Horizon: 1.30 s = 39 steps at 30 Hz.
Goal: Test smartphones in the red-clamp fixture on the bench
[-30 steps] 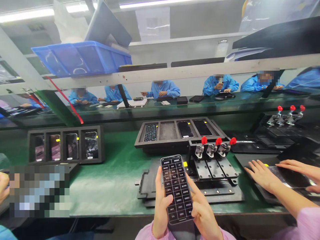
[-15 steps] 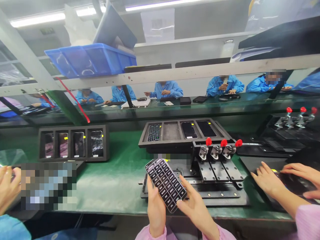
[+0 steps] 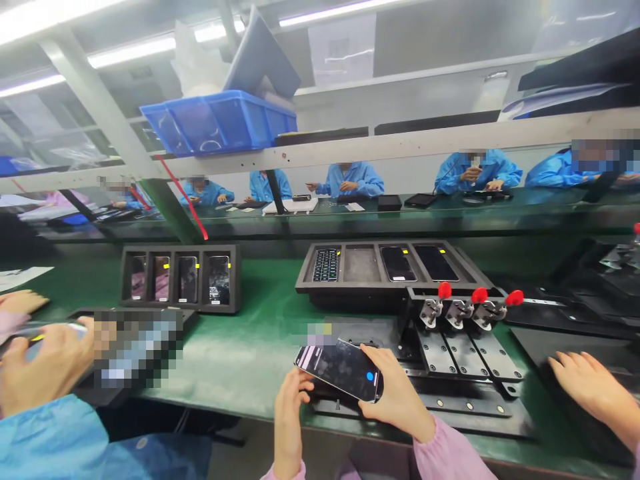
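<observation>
Both my hands hold a black smartphone [image 3: 340,368] flat and sideways just above the table's near edge. My left hand [image 3: 289,410] grips its left end with curled fingers. My right hand [image 3: 397,393] wraps its right end, thumb over the screen. The screen is dark with a blue dot near the right end. Right behind the phone lies a black fixture [image 3: 450,360] with three red-knobbed toggle clamps [image 3: 475,303].
A black tray [image 3: 390,267] holds phones beyond the fixture; another tray of several phones [image 3: 183,280] stands left. A co-worker's hand [image 3: 593,390] rests at right, another person's hands [image 3: 45,363] at left. Workers in blue sit across the conveyor. A blue bin [image 3: 220,123] sits overhead.
The phone turned from upright to lying sideways and lower, its screen going from a grid menu to dark. My view swung left, shifting everything rightward.
</observation>
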Each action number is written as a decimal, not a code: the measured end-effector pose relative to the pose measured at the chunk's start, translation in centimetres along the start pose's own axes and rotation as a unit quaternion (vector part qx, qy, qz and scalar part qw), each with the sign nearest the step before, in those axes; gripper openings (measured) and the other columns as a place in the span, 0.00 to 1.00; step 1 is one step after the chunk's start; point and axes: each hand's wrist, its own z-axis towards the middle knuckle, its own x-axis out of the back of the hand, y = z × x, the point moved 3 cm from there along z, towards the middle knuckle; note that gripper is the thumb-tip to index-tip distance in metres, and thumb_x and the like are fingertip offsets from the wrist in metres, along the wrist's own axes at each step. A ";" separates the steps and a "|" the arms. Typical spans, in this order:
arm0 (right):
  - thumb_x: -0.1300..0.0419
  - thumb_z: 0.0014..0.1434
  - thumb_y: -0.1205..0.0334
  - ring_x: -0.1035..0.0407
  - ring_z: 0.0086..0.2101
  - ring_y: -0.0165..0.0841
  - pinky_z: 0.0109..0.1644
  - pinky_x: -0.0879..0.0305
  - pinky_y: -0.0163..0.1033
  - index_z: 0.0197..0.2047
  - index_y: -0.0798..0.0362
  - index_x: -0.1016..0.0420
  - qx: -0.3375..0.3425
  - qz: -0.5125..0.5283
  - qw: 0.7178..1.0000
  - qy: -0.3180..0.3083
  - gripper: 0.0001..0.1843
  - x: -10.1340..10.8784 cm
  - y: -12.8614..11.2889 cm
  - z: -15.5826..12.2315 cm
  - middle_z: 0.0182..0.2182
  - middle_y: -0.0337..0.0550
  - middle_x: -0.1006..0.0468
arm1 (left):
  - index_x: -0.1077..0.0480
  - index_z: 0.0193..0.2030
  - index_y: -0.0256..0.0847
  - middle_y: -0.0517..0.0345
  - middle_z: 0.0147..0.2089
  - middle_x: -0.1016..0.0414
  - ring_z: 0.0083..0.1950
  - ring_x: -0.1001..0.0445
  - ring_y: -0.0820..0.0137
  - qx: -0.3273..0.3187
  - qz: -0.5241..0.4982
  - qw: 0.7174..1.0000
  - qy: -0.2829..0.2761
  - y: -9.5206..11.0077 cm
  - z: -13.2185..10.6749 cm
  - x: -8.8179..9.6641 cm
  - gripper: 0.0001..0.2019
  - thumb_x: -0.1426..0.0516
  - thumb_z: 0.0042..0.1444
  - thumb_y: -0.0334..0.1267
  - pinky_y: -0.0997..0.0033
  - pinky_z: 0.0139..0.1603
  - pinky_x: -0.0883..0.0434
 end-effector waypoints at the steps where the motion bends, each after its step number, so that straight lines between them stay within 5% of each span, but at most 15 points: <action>1: 0.42 0.33 0.69 0.41 0.51 0.41 0.57 0.43 0.46 0.58 0.55 0.41 0.007 0.002 1.000 -0.010 0.43 0.1 0.2 0.1 0.51 0.48 0.34 | 0.29 0.35 0.36 0.52 0.34 0.25 0.31 0.30 0.71 0.007 0.024 1.000 -0.005 -0.1 0.4 0.7 0.20 0.49 0.53 0.54 0.74 0.29 0.35; 5: 0.40 0.32 0.69 0.40 0.49 0.39 0.56 0.42 0.44 0.58 0.54 0.40 -0.013 0.019 0.998 -0.054 0.45 0.3 0.7 0.5 0.48 0.47 0.35 | 0.30 0.26 0.35 0.57 0.20 0.30 0.20 0.37 0.73 0.038 0.095 0.994 -0.023 -0.2 1.3 2.2 0.25 0.49 0.51 0.58 0.75 0.21 0.42; 12: 0.37 0.30 0.69 0.37 0.44 0.37 0.52 0.40 0.41 0.57 0.50 0.38 -0.053 0.027 0.996 -0.066 0.46 1.0 1.0 0.8 0.43 0.43 0.37 | 0.37 0.17 0.40 0.63 0.13 0.38 0.18 0.41 0.72 0.023 0.216 0.975 -0.045 1.0 1.8 2.5 0.24 0.49 0.52 0.58 0.73 0.24 0.44; 18: 0.37 0.31 0.68 0.37 0.44 0.37 0.53 0.40 0.42 0.57 0.49 0.38 -0.062 0.028 0.994 -0.083 0.45 1.6 1.3 0.9 0.42 0.42 0.37 | 0.35 0.24 0.42 0.62 0.23 0.31 0.28 0.33 0.68 -0.024 0.245 0.969 0.011 1.3 2.6 3.3 0.20 0.47 0.50 0.58 0.70 0.34 0.38; 23: 0.41 0.32 0.71 0.39 0.47 0.37 0.57 0.44 0.44 0.60 0.48 0.43 -0.047 0.041 0.993 -0.096 0.47 2.1 1.1 1.2 0.48 0.43 0.35 | 0.31 0.39 0.41 0.54 0.36 0.25 0.33 0.27 0.64 -0.034 0.216 0.976 -0.011 0.7 3.1 2.6 0.23 0.46 0.47 0.60 0.67 0.34 0.31; 33: 0.36 0.39 0.65 0.50 0.61 0.40 0.64 0.54 0.50 0.62 0.41 0.47 -0.065 0.078 0.992 -0.070 0.47 2.4 1.3 0.5 0.62 0.41 0.46 | 0.31 0.37 0.39 0.54 0.35 0.24 0.34 0.26 0.66 -0.039 0.204 0.977 -0.050 0.4 2.8 2.1 0.19 0.46 0.52 0.54 0.71 0.35 0.31; 39: 0.38 0.46 0.62 0.51 0.61 0.39 0.59 0.42 0.48 0.59 0.38 0.42 -0.124 0.117 0.985 -0.003 0.37 1.7 1.9 -0.7 0.64 0.39 0.52 | 0.31 0.38 0.39 0.54 0.35 0.25 0.32 0.27 0.67 -0.050 0.224 0.973 -0.020 0.1 3.1 2.0 0.20 0.45 0.50 0.55 0.71 0.30 0.32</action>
